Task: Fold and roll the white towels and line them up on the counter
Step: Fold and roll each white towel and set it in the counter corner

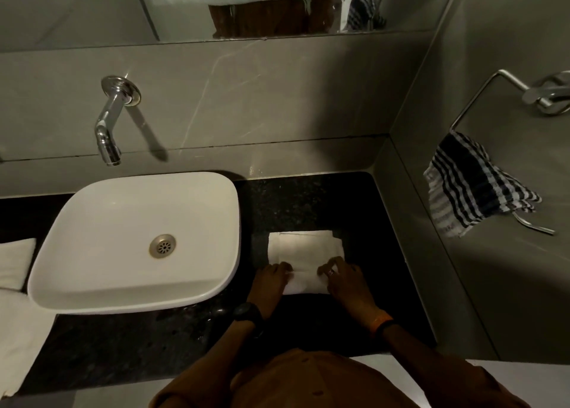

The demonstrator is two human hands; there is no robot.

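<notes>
A folded white towel (303, 248) lies on the black counter (308, 201) to the right of the sink. Its near end is curled into a roll. My left hand (271, 279) grips the roll's left part and my right hand (342, 276) grips its right part, fingers bent over the cloth. The far half of the towel lies flat. More white towels (15, 321) lie at the left edge of the counter, one folded piece (14, 262) above a larger spread one.
A white basin (92, 210) sits on the counter at the left, under a chrome wall tap (108, 130). On the right wall a striped dark-and-white cloth (468, 188) hangs from a chrome towel ring (481, 96). A mirror runs along the top.
</notes>
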